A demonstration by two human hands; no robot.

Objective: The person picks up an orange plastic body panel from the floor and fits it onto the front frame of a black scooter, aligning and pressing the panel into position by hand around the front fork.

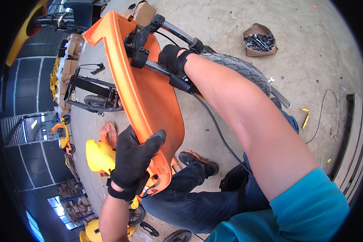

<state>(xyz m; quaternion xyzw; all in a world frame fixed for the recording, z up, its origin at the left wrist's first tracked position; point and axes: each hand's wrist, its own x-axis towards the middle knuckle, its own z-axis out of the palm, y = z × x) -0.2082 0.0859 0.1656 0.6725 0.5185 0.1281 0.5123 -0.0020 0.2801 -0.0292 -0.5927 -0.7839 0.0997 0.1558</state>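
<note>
A large orange plastic body panel (159, 101) with a raised rim leans across the middle of the view. My left hand (135, 155), in a black glove, grips its lower rim, the thumb over the top edge. At the panel's upper end stands a black and silver front fork (157, 67) with clamps. My right hand (172, 58), gloved too, is closed at the nearer fork tube; its fingertips are partly hidden. Beyond it, a knobbly black tyre (234, 66) sits between the fork legs. A black cable (215, 125) runs down from the fork toward my legs.
An open cardboard box (260, 41) of small dark parts stands on the concrete floor. Left of the panel lie a black frame (93, 89) and yellow body parts (99, 157). A yellow bracket (305, 117) lies near a wooden pallet (353, 141) at the right.
</note>
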